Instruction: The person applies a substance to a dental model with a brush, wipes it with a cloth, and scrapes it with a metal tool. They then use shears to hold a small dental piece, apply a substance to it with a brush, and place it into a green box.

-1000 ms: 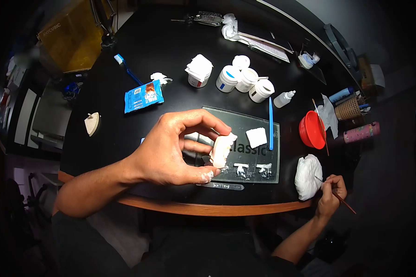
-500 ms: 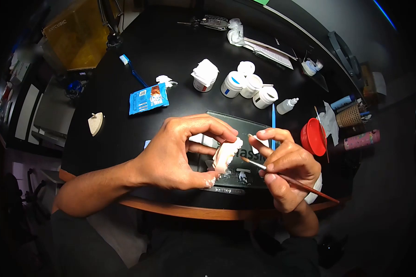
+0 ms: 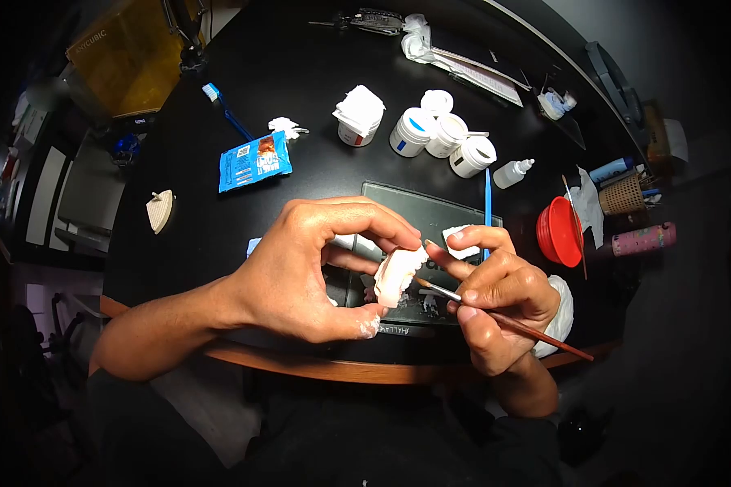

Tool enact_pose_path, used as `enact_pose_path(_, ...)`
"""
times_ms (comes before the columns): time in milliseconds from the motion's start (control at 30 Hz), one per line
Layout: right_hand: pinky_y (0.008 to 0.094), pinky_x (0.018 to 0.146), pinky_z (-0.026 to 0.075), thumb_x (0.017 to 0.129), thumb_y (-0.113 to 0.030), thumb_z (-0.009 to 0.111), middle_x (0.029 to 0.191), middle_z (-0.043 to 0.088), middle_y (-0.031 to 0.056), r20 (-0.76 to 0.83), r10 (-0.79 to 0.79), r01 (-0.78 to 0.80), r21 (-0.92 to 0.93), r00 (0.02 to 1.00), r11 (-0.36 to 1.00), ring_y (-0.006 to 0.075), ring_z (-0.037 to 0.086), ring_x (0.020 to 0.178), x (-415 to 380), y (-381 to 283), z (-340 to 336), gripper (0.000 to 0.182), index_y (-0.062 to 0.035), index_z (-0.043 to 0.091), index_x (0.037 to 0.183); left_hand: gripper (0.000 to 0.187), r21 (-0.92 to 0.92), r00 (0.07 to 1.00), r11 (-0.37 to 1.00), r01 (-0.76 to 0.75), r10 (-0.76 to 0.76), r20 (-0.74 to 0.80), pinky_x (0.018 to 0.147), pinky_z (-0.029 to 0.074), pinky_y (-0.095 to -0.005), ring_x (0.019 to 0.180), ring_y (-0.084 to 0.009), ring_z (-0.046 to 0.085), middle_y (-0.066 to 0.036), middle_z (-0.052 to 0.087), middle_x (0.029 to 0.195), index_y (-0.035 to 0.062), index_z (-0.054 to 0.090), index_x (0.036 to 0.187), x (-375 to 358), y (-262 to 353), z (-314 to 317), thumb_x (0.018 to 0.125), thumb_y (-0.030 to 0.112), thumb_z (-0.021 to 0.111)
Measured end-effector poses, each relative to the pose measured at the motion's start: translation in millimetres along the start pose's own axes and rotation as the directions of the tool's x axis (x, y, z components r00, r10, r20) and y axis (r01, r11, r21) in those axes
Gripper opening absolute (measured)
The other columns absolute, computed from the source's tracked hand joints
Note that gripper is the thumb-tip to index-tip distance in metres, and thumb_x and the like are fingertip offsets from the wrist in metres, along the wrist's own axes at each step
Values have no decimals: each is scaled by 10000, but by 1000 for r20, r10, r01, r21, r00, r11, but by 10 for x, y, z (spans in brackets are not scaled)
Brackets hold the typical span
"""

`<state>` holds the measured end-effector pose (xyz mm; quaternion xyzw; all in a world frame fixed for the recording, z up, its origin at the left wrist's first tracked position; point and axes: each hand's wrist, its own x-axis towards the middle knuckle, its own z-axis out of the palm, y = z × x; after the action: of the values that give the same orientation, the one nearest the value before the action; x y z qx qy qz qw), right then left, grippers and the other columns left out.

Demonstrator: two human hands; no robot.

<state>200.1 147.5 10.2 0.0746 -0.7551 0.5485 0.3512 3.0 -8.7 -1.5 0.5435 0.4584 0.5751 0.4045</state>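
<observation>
My left hand (image 3: 296,268) holds a small white dental-looking model (image 3: 395,277) between thumb and fingertips, with white residue on the thumb. In my right hand (image 3: 503,296) is a thin brush (image 3: 518,326) with a reddish-brown handle, gripped between thumb and fingers. The brush's tip points left and is very close to the model's right side; whether they touch is hard to tell. Beneath both hands lies a dark glass slab (image 3: 398,199) with white smears on it. A white piece (image 3: 460,242) shows just behind my right fingers.
Several white jars (image 3: 412,134) and a dropper bottle (image 3: 513,173) stand behind the slab. A red bowl (image 3: 559,233) is at right, near a woven holder (image 3: 621,197). At left are a blue packet (image 3: 254,162), a toothbrush (image 3: 229,114) and a beige piece (image 3: 161,211).
The brush tip has come closer to the model, moving slightly left. The model is turned a little in my left hand. The view has shifted slightly.
</observation>
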Motion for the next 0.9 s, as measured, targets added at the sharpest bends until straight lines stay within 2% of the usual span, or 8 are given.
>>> enact_pose_path(900,513,928,634,702,149,645,821,678,122,22,23,-22,-28,1000,999,372,642,1146,-8,-3,-22,185,21,658,836,596,20,1000,1000,-4,4,7,991,606,-388,1216,-260,647,-200,632,1293,-57,649,1253,-3,12,1,694,56,820)
